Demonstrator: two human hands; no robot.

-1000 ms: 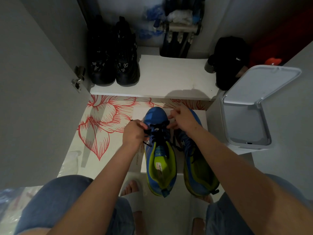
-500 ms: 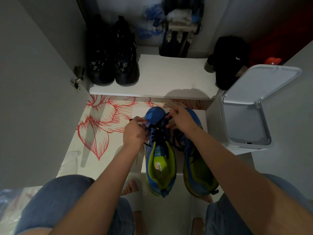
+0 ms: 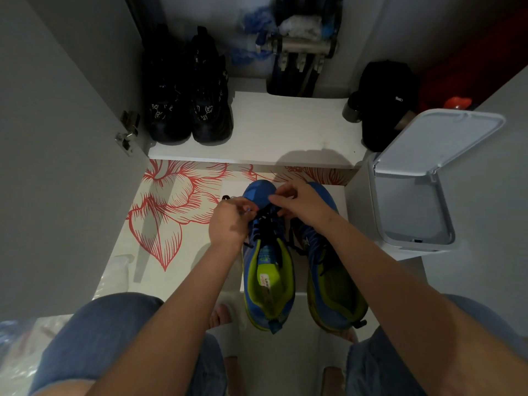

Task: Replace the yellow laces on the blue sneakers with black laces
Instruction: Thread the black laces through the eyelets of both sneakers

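Writing: sticker on the insole, print too small to read; white logo on cap, unreadable; white doodles on boots, no words legible.
Left hand: your fingers are curled and pinch the lace; a lace end sticks out past your knuckles.
Right hand: your fingers are curled over the toe and pinch the same lace.
Hands: close together, fingertips almost meeting.
Sneaker: toe away from you, black lace threaded through it, on a white board on the flower mat.
Other sneaker: just beside it, under your right wrist, dark lace in it.
Around: shelf with boots at one end and cap at the other; bin with lid up by your right arm; hinge on the door.
In the way: your hands cover the front eyelets.
Change: since 1.0 s ago your fingertips have moved closer together; sneakers unmoved.
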